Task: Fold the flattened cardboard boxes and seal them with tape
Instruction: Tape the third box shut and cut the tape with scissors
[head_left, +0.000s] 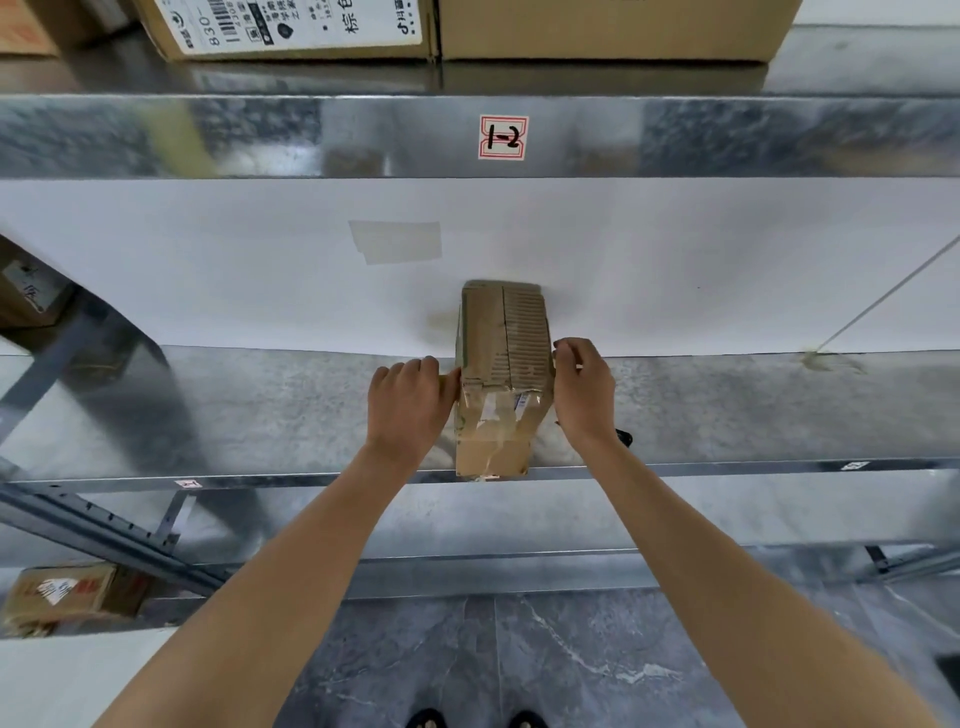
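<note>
A small brown cardboard box (503, 374) stands on the metal shelf (260, 415), its top flaps closed and clear tape over its near face. My left hand (410, 400) is against the box's left side with fingers curled, thumb touching the edge. My right hand (582, 387) is at the box's right side, fingertips curled at the upper right edge. A small dark object (623, 437), partly hidden behind my right wrist, lies on the shelf; what it is I cannot tell.
A white wall panel (208, 270) with a patch of tape (397, 241) runs behind the shelf. Above is another shelf beam with a "1-2" label (503, 137) and large cartons (597, 26). More boxes (67, 597) sit lower left. Grey tiled floor (519, 654) lies below.
</note>
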